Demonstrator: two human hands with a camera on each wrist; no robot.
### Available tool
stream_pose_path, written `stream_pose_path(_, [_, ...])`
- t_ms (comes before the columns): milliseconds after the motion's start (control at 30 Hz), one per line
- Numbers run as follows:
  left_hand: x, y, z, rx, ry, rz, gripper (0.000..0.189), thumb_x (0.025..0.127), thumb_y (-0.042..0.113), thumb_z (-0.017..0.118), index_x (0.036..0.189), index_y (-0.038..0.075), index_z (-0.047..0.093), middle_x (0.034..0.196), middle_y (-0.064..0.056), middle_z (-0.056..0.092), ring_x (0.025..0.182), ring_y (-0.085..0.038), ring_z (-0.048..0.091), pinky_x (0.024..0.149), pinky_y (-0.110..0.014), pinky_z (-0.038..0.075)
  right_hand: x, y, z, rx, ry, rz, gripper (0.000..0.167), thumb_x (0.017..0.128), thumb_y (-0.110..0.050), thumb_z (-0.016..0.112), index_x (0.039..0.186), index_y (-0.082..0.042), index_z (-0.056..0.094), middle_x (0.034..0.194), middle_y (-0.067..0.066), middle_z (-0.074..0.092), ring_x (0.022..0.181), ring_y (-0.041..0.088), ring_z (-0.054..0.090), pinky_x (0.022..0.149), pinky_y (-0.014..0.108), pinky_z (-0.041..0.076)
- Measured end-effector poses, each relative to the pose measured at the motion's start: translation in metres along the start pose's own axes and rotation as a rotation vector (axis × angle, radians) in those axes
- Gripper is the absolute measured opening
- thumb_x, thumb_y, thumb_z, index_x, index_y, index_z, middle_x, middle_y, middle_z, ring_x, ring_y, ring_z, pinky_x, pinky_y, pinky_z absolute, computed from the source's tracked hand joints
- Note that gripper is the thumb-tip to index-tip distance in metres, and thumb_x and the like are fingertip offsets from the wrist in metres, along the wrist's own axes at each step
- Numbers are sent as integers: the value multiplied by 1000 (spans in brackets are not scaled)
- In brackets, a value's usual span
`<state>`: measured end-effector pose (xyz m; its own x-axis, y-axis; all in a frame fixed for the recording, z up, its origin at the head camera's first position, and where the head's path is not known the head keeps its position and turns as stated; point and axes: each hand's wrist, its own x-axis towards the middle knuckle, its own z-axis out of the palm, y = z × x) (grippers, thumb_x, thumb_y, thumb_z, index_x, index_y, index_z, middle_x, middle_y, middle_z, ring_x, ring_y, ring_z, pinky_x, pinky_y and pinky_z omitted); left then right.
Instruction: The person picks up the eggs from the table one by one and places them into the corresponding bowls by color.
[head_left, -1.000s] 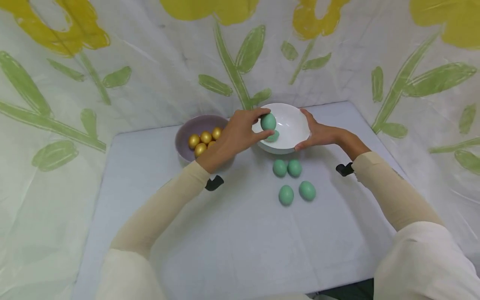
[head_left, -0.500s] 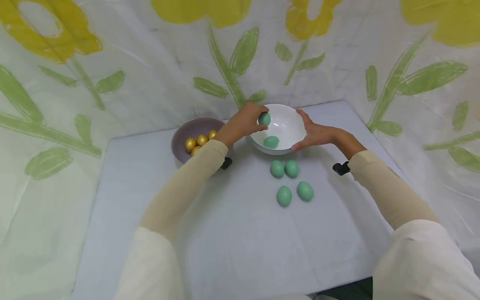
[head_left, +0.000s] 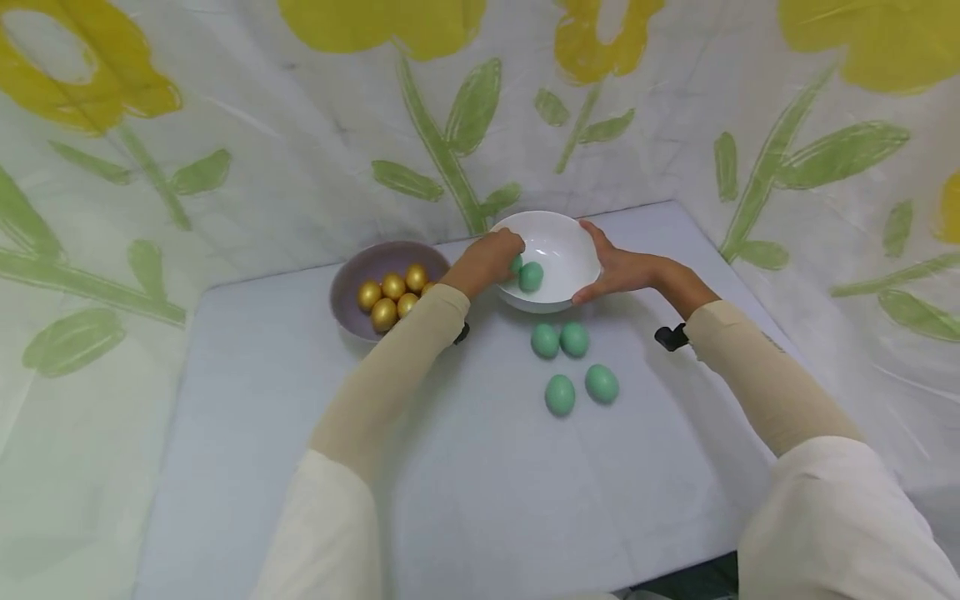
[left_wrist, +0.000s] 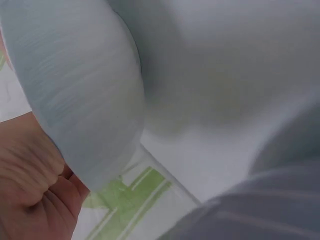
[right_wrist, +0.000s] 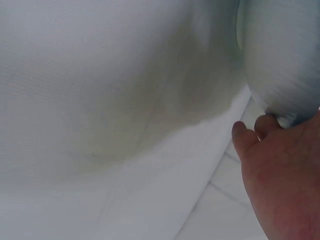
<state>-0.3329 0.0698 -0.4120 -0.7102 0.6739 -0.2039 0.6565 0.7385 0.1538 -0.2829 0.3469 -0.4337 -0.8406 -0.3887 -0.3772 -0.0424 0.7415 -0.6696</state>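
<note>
In the head view, a white bowl (head_left: 570,250) is at the back of the table. My right hand (head_left: 628,268) grips its right side, thumb toward the front and fingers at the far rim. My left hand (head_left: 489,262) reaches over the left rim with fingers curled round a green egg (head_left: 517,264), mostly hidden by the hand. Beside it, a second green egg (head_left: 531,277) lies inside the bowl. Both wrist views show the bowl's outer wall (left_wrist: 85,95), with the left hand (left_wrist: 40,185) at its edge in one and the right hand (right_wrist: 280,170) against it in the other.
Several green eggs lie on the table in front of the white bowl, among them a nearer egg (head_left: 560,395). A purple bowl (head_left: 347,287) with several golden eggs (head_left: 384,314) stands to the left, partly behind my left forearm. A flower-painted sheet (head_left: 300,167) hangs close behind the table.
My left hand has lowered the green egg from above the white bowl down into its left side. The egg lying inside has shifted slightly. My right hand keeps its grip on the bowl.
</note>
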Motion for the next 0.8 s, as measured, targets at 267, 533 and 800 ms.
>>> stream_pose_path(267, [2, -1, 3, -118, -15, -17, 49, 92, 15, 86, 136, 3, 68, 129, -10, 66, 123, -25, 57, 106, -37, 49, 2, -4, 3, 3, 2, -7, 145, 81, -50, 90, 163, -31, -28, 174, 19, -4, 159, 38, 11, 126, 63, 17])
stream_pose_path(533, [5, -4, 4, -125, -22, 10, 60, 91, 26, 87, 141, 4, 64, 136, -10, 65, 129, -26, 53, 111, -39, 45, 2, -5, 0, 6, -8, 0, 146, 82, -50, 91, 163, -31, -29, 174, 18, -6, 159, 38, 10, 127, 62, 17])
stream_pose_path(800, [-4, -2, -2, -123, -7, 0, 72, 96, 39, 81, 151, 1, 55, 149, -14, 59, 141, -31, 49, 119, -40, 39, 1, -6, -1, 2, -1, -2, 144, 83, -48, 90, 163, -30, -28, 174, 17, -3, 159, 37, 12, 126, 62, 18])
